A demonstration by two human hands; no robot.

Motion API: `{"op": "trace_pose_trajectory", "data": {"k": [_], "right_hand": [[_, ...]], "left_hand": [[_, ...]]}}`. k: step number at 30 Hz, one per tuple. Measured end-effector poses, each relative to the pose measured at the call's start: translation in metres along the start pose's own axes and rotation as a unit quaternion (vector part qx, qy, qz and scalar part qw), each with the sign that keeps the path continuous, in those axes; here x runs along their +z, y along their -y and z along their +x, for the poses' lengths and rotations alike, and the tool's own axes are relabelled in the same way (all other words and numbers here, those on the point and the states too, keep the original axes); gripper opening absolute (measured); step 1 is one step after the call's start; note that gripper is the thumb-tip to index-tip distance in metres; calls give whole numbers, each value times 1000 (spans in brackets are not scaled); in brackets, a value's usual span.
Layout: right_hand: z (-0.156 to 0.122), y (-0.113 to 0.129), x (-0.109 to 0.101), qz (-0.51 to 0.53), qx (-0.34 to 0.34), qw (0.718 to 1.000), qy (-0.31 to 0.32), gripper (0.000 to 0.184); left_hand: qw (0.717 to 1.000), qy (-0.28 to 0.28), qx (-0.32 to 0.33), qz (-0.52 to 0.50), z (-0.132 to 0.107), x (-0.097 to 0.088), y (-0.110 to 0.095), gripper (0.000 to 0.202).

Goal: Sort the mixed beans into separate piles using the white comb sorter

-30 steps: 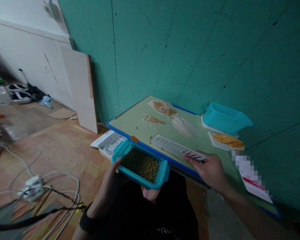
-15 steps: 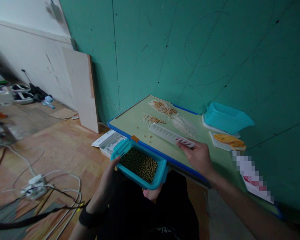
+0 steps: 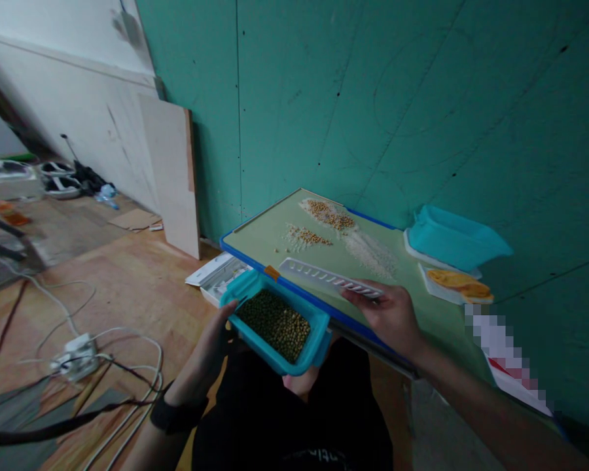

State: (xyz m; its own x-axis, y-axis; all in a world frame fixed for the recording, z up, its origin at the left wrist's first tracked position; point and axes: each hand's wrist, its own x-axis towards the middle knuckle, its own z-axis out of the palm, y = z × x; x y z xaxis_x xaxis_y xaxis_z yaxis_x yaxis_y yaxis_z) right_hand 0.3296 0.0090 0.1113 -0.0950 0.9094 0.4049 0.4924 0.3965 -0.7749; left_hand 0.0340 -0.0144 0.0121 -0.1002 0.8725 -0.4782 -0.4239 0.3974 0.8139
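Observation:
My left hand (image 3: 216,337) grips the left end of a blue plastic container (image 3: 319,340), its thumb over the rim. Dark green beans (image 3: 260,307) and paler yellowish beans (image 3: 292,335) fill it. In my right hand (image 3: 395,317) is a long white plastic strip (image 3: 307,272) with a row of slots, held by its right end. The strip lies low over the tabletop, its left end at the blue edge just above the container. Beyond it are a small pile of white grains and tan beans (image 3: 309,237), a larger tan bean pile (image 3: 330,214) and a spread of white grains (image 3: 370,252).
The green board table (image 3: 262,237) stands against the green wall. On its right side sit an empty blue bin (image 3: 456,239) and a yellow cloth (image 3: 459,285) on a white tray. A white box (image 3: 213,288) lies by the left edge; a power strip (image 3: 78,356) with cables is on the floor.
The white strip has moved toward the near table edge and the container. The few loose beans near that edge no longer show. My left hand and the container stay nearly where they were.

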Motion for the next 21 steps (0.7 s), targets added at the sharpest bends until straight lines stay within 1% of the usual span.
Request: {"op": "trace_pose_trajectory", "data": {"k": [3,6,9,12,16,21], "right_hand": [[38,-15,13,4,-16,999,-31,22],[80,-30,29,-5,-25,1000,-11,24],[107,-38,40,-44,-26,999,9,23],[116,-40,43,-63,-36,997,3,21],[117,-44,41,-53,-36,998,-19,17],[113,-45,44,-17,-27,999,0,18]], "left_hand": [[1000,-1,16,7,0,-4,-3,64],[1000,-1,28,9,2,-9,-5,61],[1000,-7,20,18,4,-11,-7,61],[1000,-9,11,22,4,-12,-7,64],[1000,-6,10,15,6,-13,-4,67],[1000,3,9,7,9,-15,1,66]]}}
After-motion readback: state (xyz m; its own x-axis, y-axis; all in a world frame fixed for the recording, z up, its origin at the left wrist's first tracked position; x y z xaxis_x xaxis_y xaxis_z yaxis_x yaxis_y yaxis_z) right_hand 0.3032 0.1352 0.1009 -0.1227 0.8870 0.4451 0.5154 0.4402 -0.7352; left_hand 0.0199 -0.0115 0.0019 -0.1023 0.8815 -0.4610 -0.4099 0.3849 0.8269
